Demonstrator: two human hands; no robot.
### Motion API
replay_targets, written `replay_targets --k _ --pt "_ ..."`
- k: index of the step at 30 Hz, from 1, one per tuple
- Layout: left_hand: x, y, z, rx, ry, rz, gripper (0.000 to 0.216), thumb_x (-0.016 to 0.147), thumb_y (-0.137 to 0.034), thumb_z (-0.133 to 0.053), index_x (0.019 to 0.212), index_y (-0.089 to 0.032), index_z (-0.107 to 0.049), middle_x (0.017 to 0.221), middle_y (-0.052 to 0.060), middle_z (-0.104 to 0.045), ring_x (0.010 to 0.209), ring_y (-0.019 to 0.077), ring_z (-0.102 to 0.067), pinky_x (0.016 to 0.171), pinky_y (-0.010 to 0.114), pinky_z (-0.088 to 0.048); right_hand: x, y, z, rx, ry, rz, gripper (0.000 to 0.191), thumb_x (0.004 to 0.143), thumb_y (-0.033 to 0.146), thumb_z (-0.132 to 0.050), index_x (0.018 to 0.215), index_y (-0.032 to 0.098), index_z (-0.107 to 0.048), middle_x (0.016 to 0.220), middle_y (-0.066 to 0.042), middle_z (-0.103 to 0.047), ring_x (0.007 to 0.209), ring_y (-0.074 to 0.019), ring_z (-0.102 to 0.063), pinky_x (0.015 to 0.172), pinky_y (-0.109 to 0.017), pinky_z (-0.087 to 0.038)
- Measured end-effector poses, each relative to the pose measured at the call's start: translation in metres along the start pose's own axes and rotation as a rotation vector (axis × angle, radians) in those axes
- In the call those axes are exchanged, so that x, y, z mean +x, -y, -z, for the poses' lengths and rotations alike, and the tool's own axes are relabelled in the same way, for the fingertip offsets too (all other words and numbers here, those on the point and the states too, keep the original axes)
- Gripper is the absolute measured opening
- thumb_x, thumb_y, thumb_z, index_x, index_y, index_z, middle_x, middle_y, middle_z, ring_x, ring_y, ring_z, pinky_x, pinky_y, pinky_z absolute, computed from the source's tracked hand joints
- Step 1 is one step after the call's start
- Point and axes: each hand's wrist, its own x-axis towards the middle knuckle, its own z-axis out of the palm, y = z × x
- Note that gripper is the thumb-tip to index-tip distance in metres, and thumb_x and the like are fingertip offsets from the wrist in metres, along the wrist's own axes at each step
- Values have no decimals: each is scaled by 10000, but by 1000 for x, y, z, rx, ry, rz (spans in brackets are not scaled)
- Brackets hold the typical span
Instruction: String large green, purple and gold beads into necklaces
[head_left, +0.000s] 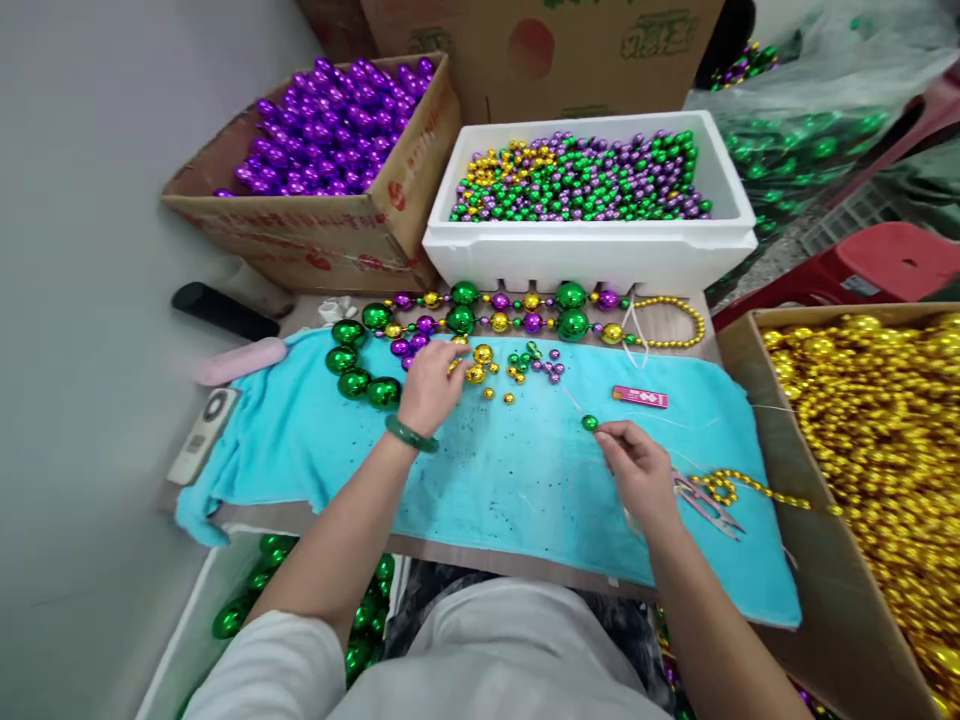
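My left hand (pixel 433 388), a green bangle (pixel 412 434) on its wrist, reaches into the loose beads with fingertips slightly apart beside the gold beads (pixel 482 355). Under and behind its fingers lie purple beads (pixel 401 347), partly hidden. My right hand (pixel 637 465) pinches at a small green bead (pixel 590 423), from which a thin pale thread sticks out up and left. Between the hands are little clusters of small green beads (pixel 519 360) and lilac beads (pixel 555 370). A strung necklace with large green beads (pixel 354 383) curves around the left and back.
A turquoise towel (pixel 480 500) covers the table. Scissors (pixel 709 505), a gold bead strand (pixel 765 490) and a pink lighter (pixel 640 397) lie at right. Behind stand a white foam box (pixel 585 245) and a carton (pixel 300 240) of purple beads; another carton (pixel 817 560) holds gold strands.
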Motion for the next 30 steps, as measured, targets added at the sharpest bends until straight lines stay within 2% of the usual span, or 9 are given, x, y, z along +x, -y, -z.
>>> replay_targets --k 3,7,12,16,18,20,23,25,30 --pt "23 32 24 281 2 69 203 830 -189 -576 985 -149 -701 1023 126 -683 1015 281 -607 943 418 -444 2 0 5 40 -20 -40 205 761 402 -672 775 198 -663 574 21 -511 504 -115 -421 470 -256 -331" --pt "40 57 31 407 174 115 191 825 -263 -605 931 -148 -715 968 138 -705 939 285 -624 876 399 -464 3 0 4 18 -23 -44 199 759 393 -679 779 195 -670 571 19 -507 501 -112 -411 466 -257 -316" --pt "48 58 13 451 269 174 289 790 -356 -661 983 -148 -715 971 137 -717 932 279 -638 837 365 -477 3 -2 -4 1 27 -20 199 776 392 -665 777 193 -671 570 15 -505 507 -116 -419 464 -254 -328" --pt "55 50 13 456 309 266 334 772 -325 -665 1054 -152 -710 1026 129 -717 1027 292 -628 908 379 -468 0 1 -8 -38 48 7 192 792 380 -648 774 190 -675 582 13 -501 516 -113 -417 471 -250 -329" --pt "54 41 20 268 236 297 331 781 -305 -645 1070 -157 -709 1044 114 -712 1009 273 -631 915 376 -472 -2 4 -9 -49 56 26 190 800 372 -640 766 188 -674 606 6 -517 526 -112 -426 479 -251 -334" --pt "47 30 29 -150 188 362 354 807 -310 -610 1124 -172 -685 1042 92 -703 898 222 -649 841 351 -505 -3 7 -10 -50 63 60 180 811 357 -632 760 189 -673 647 -4 -544 542 -111 -440 491 -252 -343" --pt "28 9 38 -918 256 479 366 823 -318 -601 1171 -212 -641 996 53 -686 746 147 -644 699 282 -527 -6 11 -12 -68 81 132 160 829 325 -619 756 194 -675 693 -12 -570 574 -111 -460 515 -251 -357" --pt "15 -3 39 -1258 292 504 320 805 -312 -650 1111 -220 -654 942 29 -674 722 123 -640 664 243 -529 -7 13 -13 -89 94 173 150 840 304 -612 754 198 -675 695 -9 -570 589 -112 -471 530 -249 -367" --pt "1 -16 29 -1548 253 531 256 806 -241 -683 1055 -185 -672 797 0 -648 601 68 -578 563 176 -505 -8 15 -12 -109 109 222 136 852 277 -607 766 199 -676 691 -6 -568 591 -111 -481 532 -246 -372"
